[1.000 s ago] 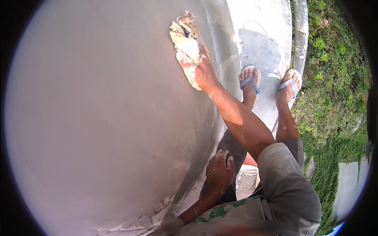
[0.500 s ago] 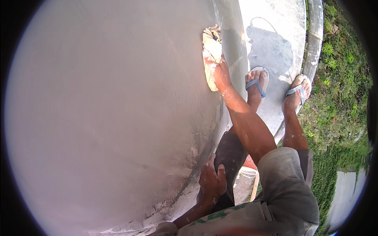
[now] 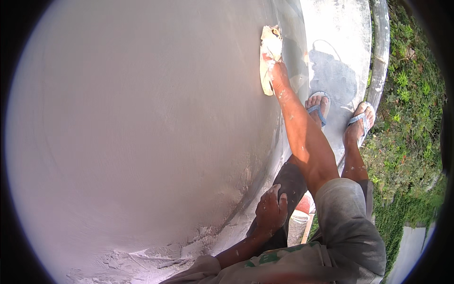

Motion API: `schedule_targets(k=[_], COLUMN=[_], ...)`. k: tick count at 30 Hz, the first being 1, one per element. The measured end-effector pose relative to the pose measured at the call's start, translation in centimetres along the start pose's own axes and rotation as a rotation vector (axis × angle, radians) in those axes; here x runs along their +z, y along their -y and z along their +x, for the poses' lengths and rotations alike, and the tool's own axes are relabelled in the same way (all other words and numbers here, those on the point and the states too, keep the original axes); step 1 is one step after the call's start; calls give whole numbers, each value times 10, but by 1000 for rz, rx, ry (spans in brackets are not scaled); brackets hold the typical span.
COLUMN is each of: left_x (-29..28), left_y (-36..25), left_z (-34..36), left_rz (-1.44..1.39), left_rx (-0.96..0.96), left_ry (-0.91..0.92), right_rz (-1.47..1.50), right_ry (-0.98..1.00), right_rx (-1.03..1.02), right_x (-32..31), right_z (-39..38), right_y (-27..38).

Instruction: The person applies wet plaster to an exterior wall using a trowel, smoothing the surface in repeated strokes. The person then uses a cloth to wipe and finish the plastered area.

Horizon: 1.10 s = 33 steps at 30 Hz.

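My right hand stretches far forward, its fingers closed round a long, flat, pale yellow pad smeared with plaster. The pad lies against the smooth grey plastered wall, near the wall's right-hand margin; the hand hides part of it, and its exact make is unclear. My left hand rests on my dark-trousered leg, thumb apart from the fingers, with nothing seen in it. Pale plaster specks mark both hands.
My feet in blue-strapped flip-flops stand on a pale ledge. A rounded rail edges it, with green plants beyond. Rough plaster borders the wall below; a reddish container shows beneath my right arm.
My right hand and the pad have moved slightly forward along the wall. The whole view has shifted too, so my feet and left hand appear further right.
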<state>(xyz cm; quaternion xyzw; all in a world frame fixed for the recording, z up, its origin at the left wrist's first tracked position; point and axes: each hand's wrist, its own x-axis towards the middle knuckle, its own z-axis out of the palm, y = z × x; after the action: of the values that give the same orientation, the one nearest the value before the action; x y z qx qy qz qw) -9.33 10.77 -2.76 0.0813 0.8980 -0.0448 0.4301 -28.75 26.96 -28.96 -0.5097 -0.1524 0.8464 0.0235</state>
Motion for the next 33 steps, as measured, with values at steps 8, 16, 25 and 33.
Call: schedule_targets(k=[8,16,25,33], left_x=[7,-7,-17,-26], left_y=[21,-8,-4,-18], left_z=[-6,9,13,25], left_rz=[143,57,56,130], left_rx=[-22,-121,31,97], left_ry=[277,131,50,-124], right_rz=[-620,-213,-547,33], right_ry=[345,-270,174,-163], right_rx=[-953,157,-774,-40], right_x=[87,-1,39,-78], right_z=[-212,-67,0,-3], right_y=[39,-36,4,-157])
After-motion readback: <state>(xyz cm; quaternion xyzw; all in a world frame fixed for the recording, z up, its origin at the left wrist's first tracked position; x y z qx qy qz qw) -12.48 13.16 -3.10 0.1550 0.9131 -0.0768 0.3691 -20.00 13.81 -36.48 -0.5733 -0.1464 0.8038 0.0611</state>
